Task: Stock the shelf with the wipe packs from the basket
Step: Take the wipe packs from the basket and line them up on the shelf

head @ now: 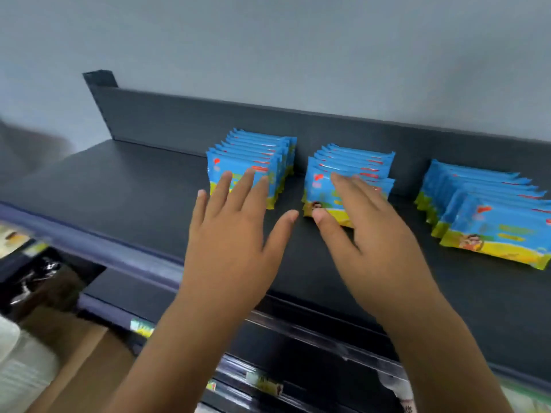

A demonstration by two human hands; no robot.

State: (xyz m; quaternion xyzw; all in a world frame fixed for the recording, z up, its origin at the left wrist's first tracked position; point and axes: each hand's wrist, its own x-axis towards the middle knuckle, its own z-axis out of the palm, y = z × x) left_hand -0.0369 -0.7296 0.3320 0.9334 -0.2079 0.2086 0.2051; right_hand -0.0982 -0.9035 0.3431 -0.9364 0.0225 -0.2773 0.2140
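A: Hands first: left hand [235, 231] and right hand [378, 234] lie flat, fingers [247, 186] spread wide, holding nothing, against two pack rows [253, 165] on the shelf [119, 186].

B: Risk?

A: I'd say an uneven push topples the packs. Basket isn't visible.

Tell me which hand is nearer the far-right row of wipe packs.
Right. The right hand rests on the middle row, one gap away from the far-right row. The left hand is farther off, its fingers against the leftmost row.
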